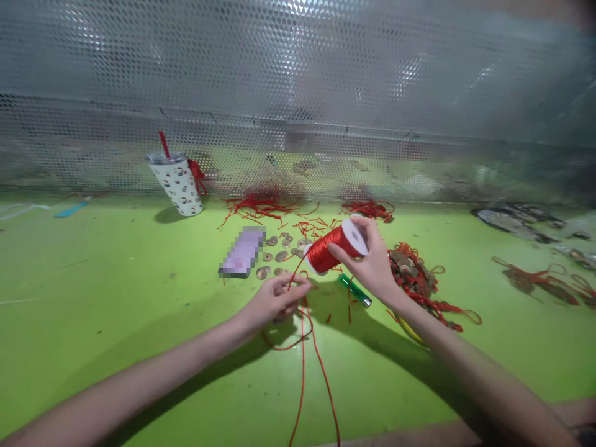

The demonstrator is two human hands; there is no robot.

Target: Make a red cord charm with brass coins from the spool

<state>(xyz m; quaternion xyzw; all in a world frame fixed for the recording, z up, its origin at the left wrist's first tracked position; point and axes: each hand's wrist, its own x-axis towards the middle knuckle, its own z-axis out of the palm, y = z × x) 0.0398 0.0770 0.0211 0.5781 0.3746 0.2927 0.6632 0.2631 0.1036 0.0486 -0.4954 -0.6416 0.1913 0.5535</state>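
Note:
My right hand (367, 261) grips a white-flanged spool of red cord (328, 249), held tilted above the green table (223, 385). From the spool a strand runs down to my left hand (283, 297), whose thumb and fingers are pinched on red cord (303, 360). A small loop stands up above those fingertips, and two long strands hang toward the table's front edge. Several brass coins (281, 256) lie behind my left hand. Under my right hand is a green lighter (355, 290) with a metal end.
A patterned cup (179, 186) with a red straw stands at the back left. A pixelated flat object (243, 251) lies left of the coins. Red cord bundles (263, 206), cut bits and a heap of corded coins (412, 273) lie around. Behind rises a perforated metal screen (233, 81).

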